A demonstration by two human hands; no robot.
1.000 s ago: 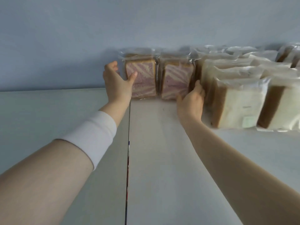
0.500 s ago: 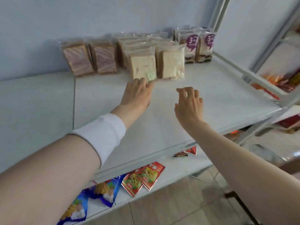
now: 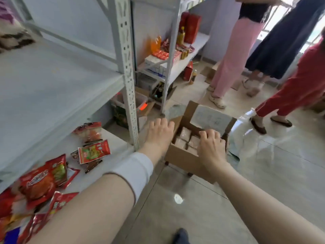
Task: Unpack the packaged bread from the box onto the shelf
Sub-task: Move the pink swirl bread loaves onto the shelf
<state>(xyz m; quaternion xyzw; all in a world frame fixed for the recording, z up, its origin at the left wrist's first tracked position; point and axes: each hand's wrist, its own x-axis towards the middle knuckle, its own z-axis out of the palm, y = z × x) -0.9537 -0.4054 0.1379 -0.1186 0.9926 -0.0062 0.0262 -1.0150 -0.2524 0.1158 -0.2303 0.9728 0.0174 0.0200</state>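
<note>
Head view: hands were brought from shelf [image 3: 52,81] to box [image 3: 182,157] for more bread [image 3: 185,134]; left hand [image 3: 161,132] spread, right hand [image 3: 211,147] curled, grip unclear.

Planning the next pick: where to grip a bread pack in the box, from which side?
Its top end, from above: the bread packs sit close together in the open box, so only their tops look reachable.

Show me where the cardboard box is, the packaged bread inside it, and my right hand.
cardboard box [image 3: 182,157]: head view, on its near outer wall.
packaged bread [image 3: 185,134]: head view, on the top of a pack in the box.
right hand [image 3: 211,147]: head view, on the back of the hand.
</note>
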